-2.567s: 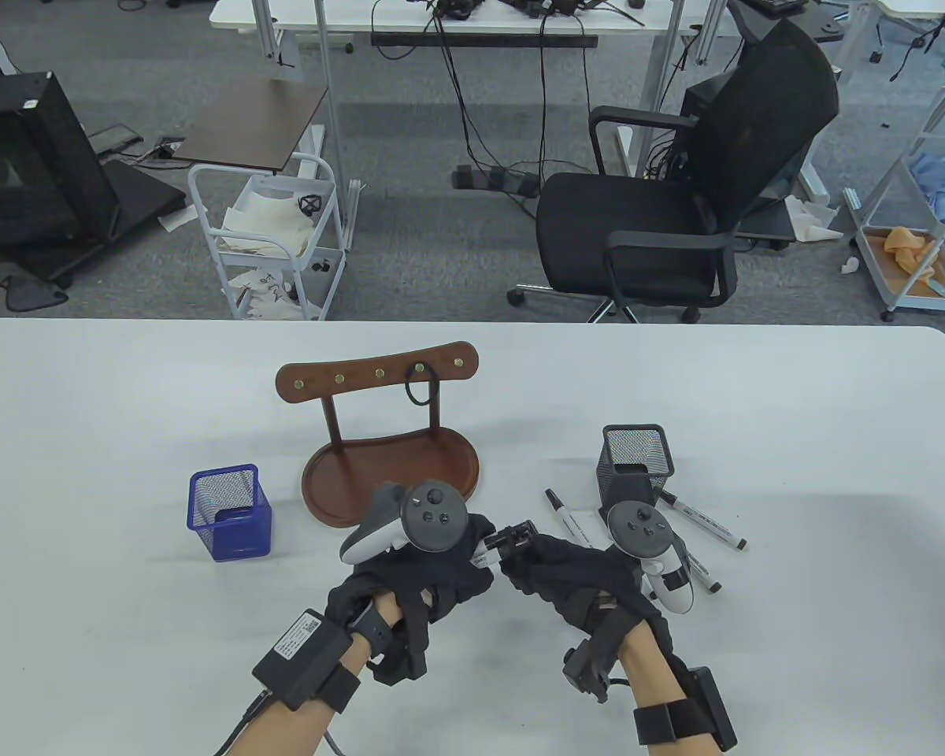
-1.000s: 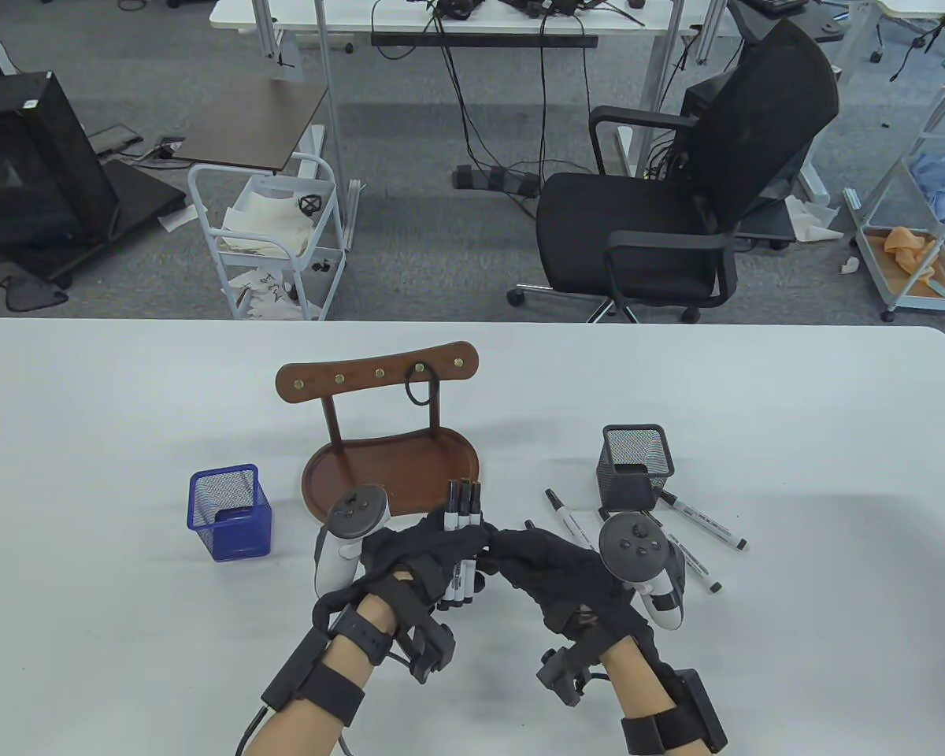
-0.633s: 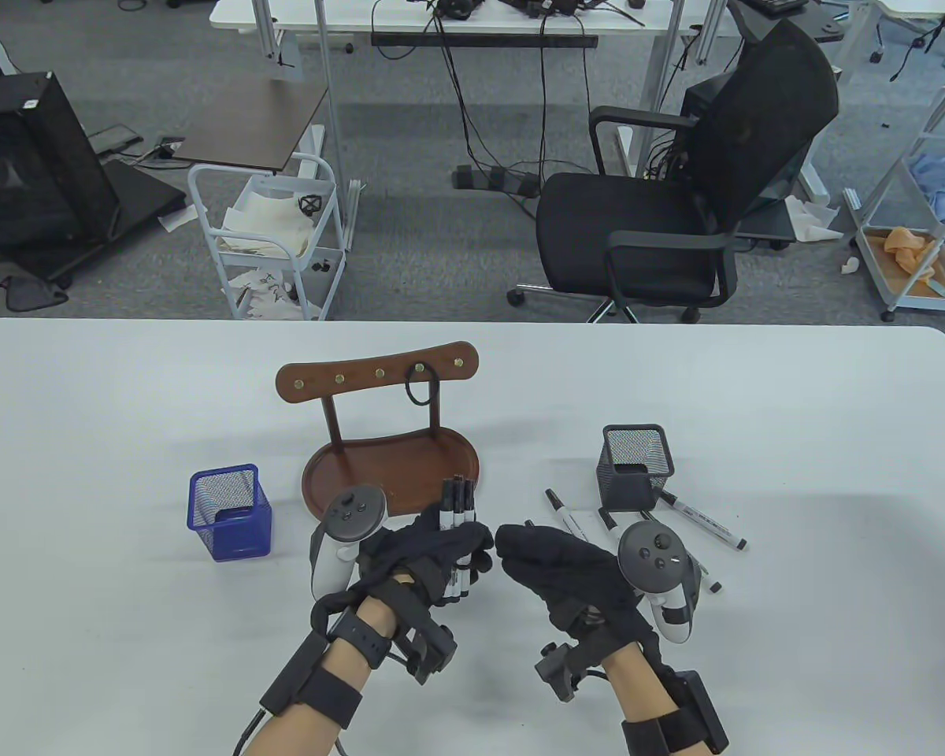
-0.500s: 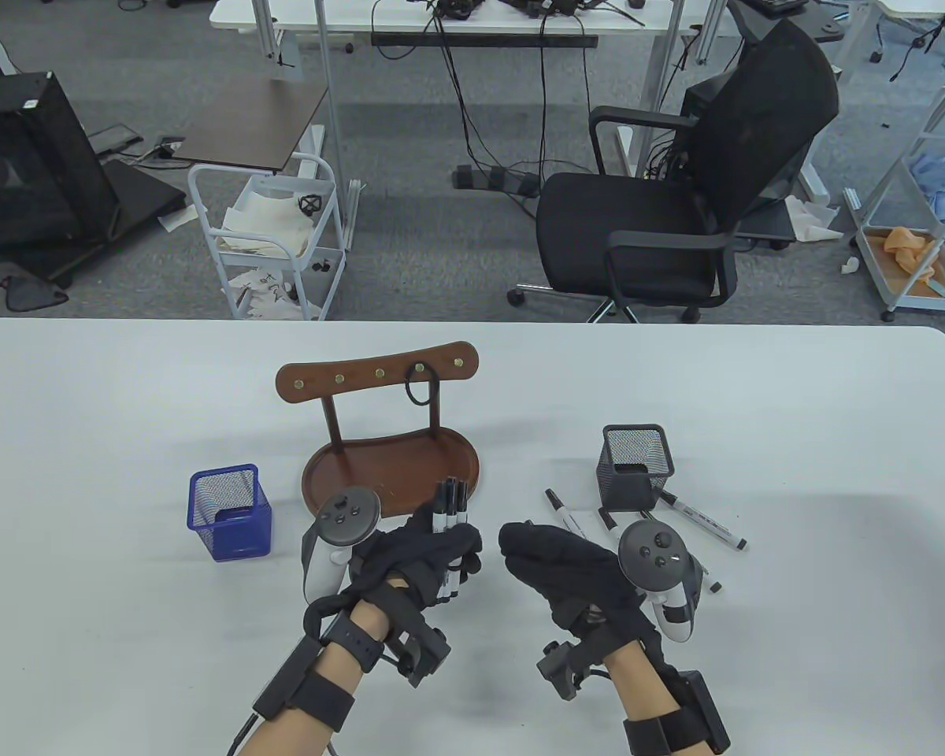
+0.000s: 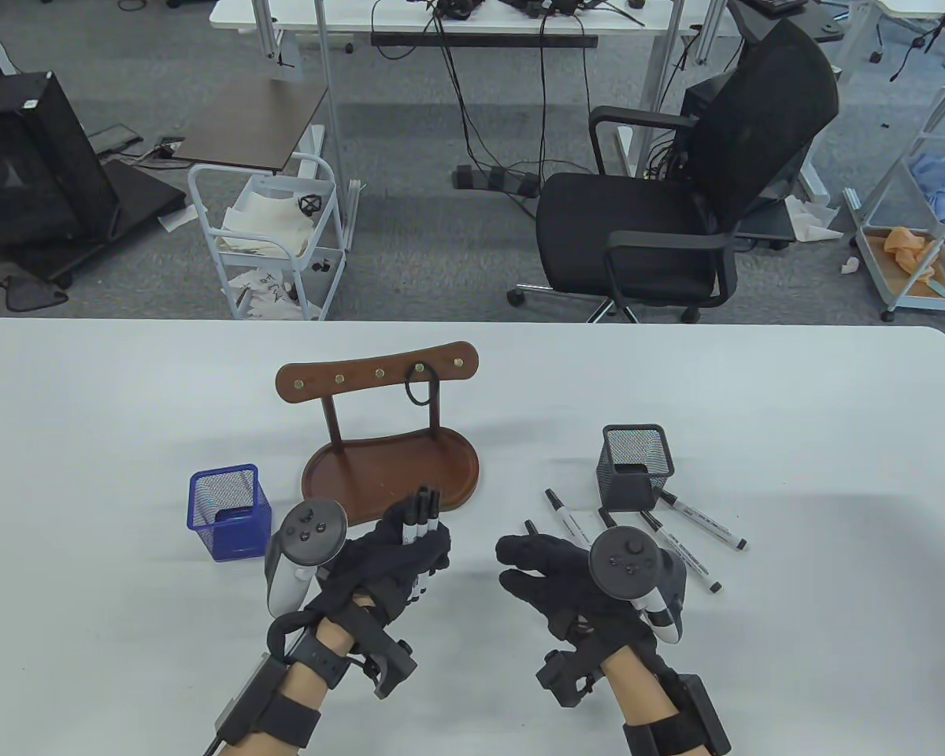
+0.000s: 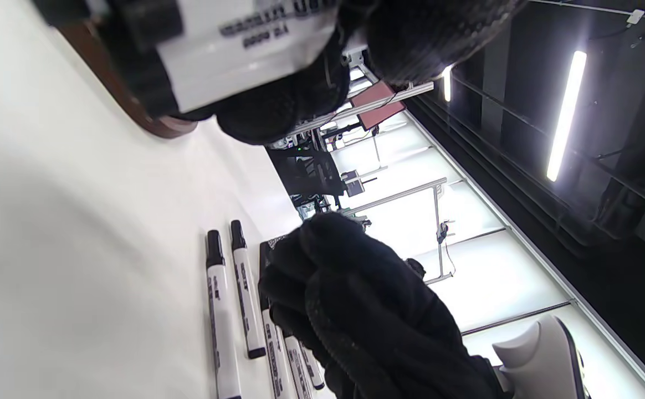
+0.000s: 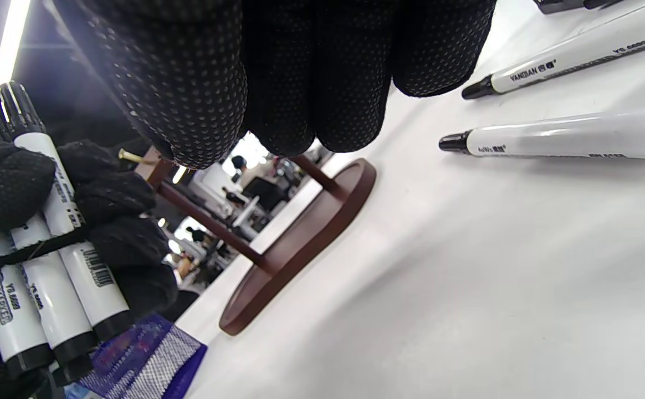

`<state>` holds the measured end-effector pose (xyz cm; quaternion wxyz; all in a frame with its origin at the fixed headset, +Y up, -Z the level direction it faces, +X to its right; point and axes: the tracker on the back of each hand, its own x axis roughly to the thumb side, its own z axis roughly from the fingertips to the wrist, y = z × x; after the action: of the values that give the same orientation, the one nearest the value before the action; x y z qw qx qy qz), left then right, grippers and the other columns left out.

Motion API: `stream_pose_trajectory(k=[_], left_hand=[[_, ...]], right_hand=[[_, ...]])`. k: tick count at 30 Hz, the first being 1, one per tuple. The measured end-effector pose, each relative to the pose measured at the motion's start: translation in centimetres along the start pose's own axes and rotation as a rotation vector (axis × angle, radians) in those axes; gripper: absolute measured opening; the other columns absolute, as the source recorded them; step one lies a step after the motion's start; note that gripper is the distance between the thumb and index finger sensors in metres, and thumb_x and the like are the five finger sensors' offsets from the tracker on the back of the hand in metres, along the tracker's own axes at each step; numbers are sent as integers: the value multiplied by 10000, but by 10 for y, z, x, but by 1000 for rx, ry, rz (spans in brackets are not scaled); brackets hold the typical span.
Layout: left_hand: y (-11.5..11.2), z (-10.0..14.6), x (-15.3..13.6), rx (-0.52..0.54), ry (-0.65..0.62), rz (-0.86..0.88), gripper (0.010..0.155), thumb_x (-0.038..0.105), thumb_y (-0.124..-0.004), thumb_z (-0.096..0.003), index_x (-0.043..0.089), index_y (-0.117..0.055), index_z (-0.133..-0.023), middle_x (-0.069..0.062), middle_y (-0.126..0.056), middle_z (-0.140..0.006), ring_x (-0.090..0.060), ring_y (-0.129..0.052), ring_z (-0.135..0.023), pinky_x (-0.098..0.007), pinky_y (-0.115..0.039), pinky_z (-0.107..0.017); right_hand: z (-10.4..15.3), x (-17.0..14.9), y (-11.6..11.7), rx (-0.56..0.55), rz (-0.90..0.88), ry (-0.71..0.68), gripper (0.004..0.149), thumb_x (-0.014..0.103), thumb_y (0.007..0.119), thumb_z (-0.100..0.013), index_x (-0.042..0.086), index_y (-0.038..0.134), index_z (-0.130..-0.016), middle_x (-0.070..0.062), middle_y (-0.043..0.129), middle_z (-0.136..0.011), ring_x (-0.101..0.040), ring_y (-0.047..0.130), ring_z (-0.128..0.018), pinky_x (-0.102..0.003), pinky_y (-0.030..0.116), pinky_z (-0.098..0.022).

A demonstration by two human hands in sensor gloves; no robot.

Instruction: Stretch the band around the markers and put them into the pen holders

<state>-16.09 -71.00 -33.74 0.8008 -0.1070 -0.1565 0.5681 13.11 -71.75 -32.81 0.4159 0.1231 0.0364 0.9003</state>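
White table [image 5: 126, 409]: left hand [image 5: 390, 563] grips banded markers [image 5: 419, 524] upright (caps up); blue holder [image 5: 230, 512] sits at nine o'clock, nearest it. Right hand [image 5: 555, 571] is loose, empty.

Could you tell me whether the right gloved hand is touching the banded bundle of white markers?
Apart: table view shows bare table between the right hand and the bundle.

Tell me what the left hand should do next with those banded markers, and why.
Probably carry the bundle of markers left and lower it into the blue pen holder. The left hand grips it, a black band already wraps it, and the right hand has let go.
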Motion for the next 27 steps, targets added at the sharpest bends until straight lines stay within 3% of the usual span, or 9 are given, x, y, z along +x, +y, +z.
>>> stream_pose_trajectory(k=[16, 23, 27], left_hand=[[108, 13, 4, 298, 6, -151, 498, 407, -724, -616, 259, -488, -1029, -45, -732, -1047, -278, -863, -918, -539, -732, -757], [152, 18, -10, 404, 48, -175, 498, 414, -723, -611, 280, -486, -1028, -24, -714, -1066, -305, -799, -967, -568, -658, -790], [166, 19, -24, 441, 94, -180, 498, 420, -721, -611, 292, -483, -1030, -13, -706, -1077, -360, -704, -1018, -615, -579, -796]], right_hand=[[0, 3, 4, 27, 65, -14, 433, 339, 985, -424, 292, 907, -847, 51, 975, -934, -283, 914, -883, -527, 720, -702], [0, 4, 5, 28, 80, -21, 431, 341, 984, -424, 292, 909, -845, 52, 970, -936, -286, 908, -888, -528, 712, -706], [0, 4, 4, 26, 88, -25, 427, 340, 984, -425, 293, 911, -843, 47, 968, -941, -287, 904, -891, -529, 709, -708]])
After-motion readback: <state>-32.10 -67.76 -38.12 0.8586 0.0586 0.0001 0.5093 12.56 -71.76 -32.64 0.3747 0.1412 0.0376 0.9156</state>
